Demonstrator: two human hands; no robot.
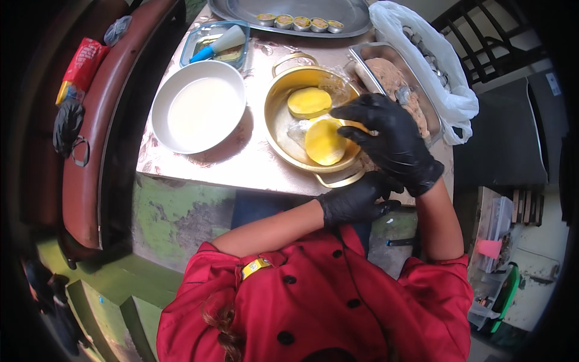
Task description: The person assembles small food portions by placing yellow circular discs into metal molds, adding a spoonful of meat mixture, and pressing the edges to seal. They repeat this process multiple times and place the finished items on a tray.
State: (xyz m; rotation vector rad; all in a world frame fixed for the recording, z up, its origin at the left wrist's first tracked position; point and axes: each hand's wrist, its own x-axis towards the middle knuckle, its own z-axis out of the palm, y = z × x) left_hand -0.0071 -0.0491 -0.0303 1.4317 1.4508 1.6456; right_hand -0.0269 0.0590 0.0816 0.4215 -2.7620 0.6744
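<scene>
A gold metal pan point(278, 123) with two loop handles stands on the shiny table top point(241, 163) and holds two round yellow dough discs. One disc point(309, 101) lies farther back, the other point(324, 142) near the front rim. My right hand point(389, 139), in a black glove, is spread over the pan's right side, its fingertips at the nearer disc. My left hand point(356, 200), also gloved in black, is curled just below the table edge beside the pan's near handle point(338, 180). What it holds, if anything, is hidden.
A white bowl point(199, 108) of pale liquid sits left of the pan. Behind it are a blue-rimmed container point(216, 43) holding a white tool and a steel tray point(301, 12) with small filled tins. On the right are a steel tin point(356, 57) of brown dough and a white bag point(440, 66).
</scene>
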